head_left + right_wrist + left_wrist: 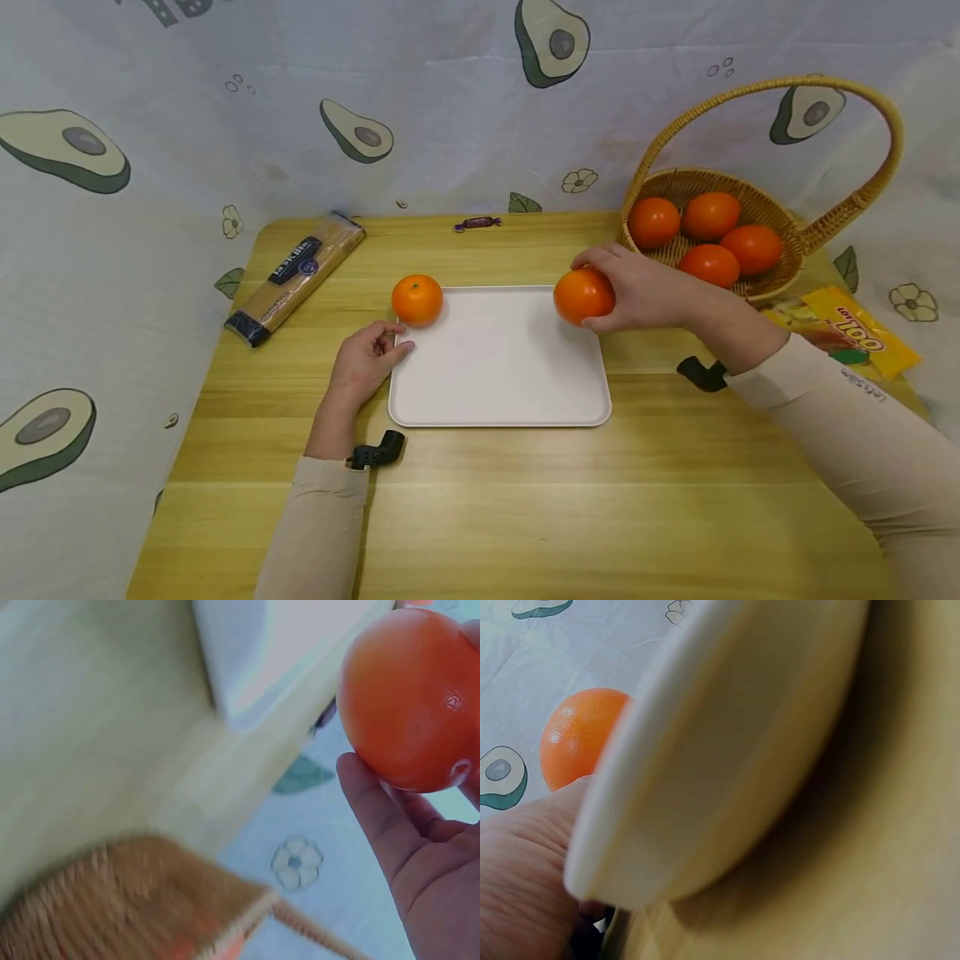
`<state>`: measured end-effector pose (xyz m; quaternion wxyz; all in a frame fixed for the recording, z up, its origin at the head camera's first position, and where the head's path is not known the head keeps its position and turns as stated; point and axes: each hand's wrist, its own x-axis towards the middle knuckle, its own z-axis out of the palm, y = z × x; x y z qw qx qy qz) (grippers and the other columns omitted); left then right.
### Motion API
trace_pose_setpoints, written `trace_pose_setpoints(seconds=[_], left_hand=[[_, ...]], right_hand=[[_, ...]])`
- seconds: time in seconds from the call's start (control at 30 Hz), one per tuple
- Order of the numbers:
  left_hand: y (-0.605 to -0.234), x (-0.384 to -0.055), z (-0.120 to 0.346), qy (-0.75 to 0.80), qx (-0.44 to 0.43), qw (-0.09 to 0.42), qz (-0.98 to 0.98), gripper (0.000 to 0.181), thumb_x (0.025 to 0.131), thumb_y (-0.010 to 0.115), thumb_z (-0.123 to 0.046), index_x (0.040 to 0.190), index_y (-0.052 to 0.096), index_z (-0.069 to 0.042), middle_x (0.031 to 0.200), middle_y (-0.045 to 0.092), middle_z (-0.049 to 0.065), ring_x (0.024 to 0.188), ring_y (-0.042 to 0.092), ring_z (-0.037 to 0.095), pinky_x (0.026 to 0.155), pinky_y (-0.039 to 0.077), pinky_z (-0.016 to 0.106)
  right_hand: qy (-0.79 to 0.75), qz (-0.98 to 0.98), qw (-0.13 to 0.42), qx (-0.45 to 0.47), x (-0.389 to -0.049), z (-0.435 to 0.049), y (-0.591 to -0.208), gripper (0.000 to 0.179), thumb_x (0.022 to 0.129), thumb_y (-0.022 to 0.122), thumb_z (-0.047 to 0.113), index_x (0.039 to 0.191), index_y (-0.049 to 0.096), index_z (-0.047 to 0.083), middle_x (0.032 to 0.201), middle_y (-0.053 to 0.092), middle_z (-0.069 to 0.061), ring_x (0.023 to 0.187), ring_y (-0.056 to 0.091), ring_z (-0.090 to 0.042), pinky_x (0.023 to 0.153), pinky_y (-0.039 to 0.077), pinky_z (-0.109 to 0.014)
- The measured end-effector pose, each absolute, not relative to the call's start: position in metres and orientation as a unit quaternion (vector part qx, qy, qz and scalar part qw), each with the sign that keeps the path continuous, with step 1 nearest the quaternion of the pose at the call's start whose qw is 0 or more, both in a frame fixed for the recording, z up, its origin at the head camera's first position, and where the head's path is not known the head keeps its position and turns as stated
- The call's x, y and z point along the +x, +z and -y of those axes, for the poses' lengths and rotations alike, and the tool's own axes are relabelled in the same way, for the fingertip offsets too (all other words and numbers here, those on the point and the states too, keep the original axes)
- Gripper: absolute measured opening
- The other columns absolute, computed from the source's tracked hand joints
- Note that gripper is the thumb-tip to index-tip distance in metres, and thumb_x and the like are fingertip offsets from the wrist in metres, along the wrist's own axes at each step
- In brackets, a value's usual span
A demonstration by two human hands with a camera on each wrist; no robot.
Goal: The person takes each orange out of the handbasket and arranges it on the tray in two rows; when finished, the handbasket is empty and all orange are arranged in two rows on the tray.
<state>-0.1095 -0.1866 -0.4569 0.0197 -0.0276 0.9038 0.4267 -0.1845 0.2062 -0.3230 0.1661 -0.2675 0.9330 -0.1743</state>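
The right hand (637,287) gripped a round orange tangerine (583,295) above the flat white plastic tray's (498,392) far right corner — released there, it might roll off. The left hand (366,360), fingers relaxed, rested against the tray's left edge.

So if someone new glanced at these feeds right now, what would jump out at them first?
Probably the round orange fruit held in the right hand above the right edge of the flat white rectangular tray. Next, a second orange fruit sitting at the tray's far-left corner, just beyond the left hand resting at the tray's edge. Behind, a woven wicker basket with a hoop handle holds four more.
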Motion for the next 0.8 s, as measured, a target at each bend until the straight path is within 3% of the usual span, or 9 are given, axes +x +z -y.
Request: trace_pose_setpoints(seconds=[0.27, 0.6, 0.8], left_hand=[[-0.457, -0.11, 0.187, 0.431, -0.028, 0.023, -0.902, 0.029, 0.093, 0.076, -0.027, 0.118, 0.071, -0.012, 0.081, 0.057, 0.004, 0.072, 0.05, 0.02, 0.061, 0.038, 0.024], [-0.458, -0.111, 0.187, 0.43, -0.028, 0.018, -0.902, 0.028, 0.093, 0.077, -0.026, 0.117, 0.072, -0.012, 0.08, 0.056, 0.004, 0.071, 0.049, 0.02, 0.062, 0.039, 0.025], [-0.459, -0.112, 0.188, 0.427, -0.025, 0.017, -0.904, 0.027, 0.093, 0.077, -0.026, 0.117, 0.072, -0.012, 0.079, 0.056, 0.004, 0.071, 0.049, 0.019, 0.063, 0.039, 0.025]], right_hand=[[-0.242, -0.912, 0.145, -0.298, -0.179, -0.181, -0.352, 0.078, 0.078, 0.084, 0.025, 0.144, 0.046, 0.005, 0.138, 0.05, -0.017, 0.116, 0.055, -0.031, 0.098, 0.051, -0.052], [-0.363, -0.885, 0.12, -0.264, -0.17, -0.148, -0.373, 0.081, 0.076, 0.087, 0.02, 0.145, 0.046, 0.01, 0.134, 0.046, -0.015, 0.116, 0.056, -0.03, 0.099, 0.053, -0.053], [-0.429, -0.869, 0.097, -0.227, -0.168, -0.129, -0.381, 0.08, 0.078, 0.087, 0.019, 0.145, 0.044, 0.007, 0.14, 0.046, -0.015, 0.121, 0.054, -0.03, 0.104, 0.051, -0.051]])
